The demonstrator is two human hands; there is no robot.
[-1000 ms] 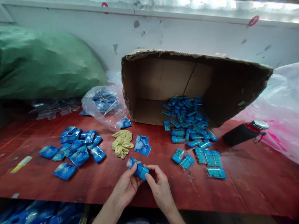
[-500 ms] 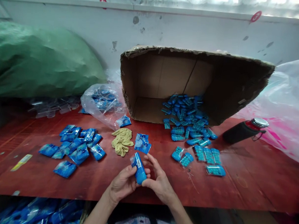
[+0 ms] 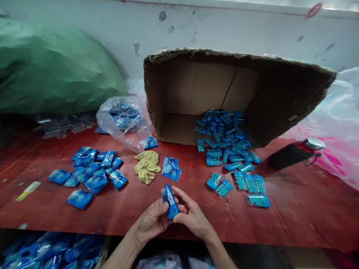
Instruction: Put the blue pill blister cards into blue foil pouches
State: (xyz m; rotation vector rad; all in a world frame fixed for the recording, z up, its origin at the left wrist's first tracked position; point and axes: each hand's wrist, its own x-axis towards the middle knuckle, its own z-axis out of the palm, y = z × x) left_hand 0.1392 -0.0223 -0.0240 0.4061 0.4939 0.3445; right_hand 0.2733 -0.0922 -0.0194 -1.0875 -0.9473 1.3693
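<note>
A small blue packet [image 3: 171,203] with a white label is held above the table's front edge. My left hand [image 3: 153,220] is closed on it, thumb on its face. Against its right side, the fingers and thumb of my right hand [image 3: 193,216] grip the lower end. Just beyond lie flat blue printed sleeves [image 3: 171,168] and a crumpled yellow-green cloth [image 3: 147,166]. A loose group of shiny blue packets [image 3: 96,178] lies to the left. On the right are clear packs of turquoise pieces [image 3: 224,188].
A cardboard box [image 3: 179,128] lies on its side, with many turquoise packs spilling out. A clear bag [image 3: 103,113] of blue sleeves, a green sack [image 3: 51,73] and a black bottle [image 3: 288,156] stand around. Below the edge is a bin of blue packets [image 3: 49,253].
The blue packet has turned in my hands, so more of its white label shows. Both hands still hold it. The whole view has shifted slightly.
</note>
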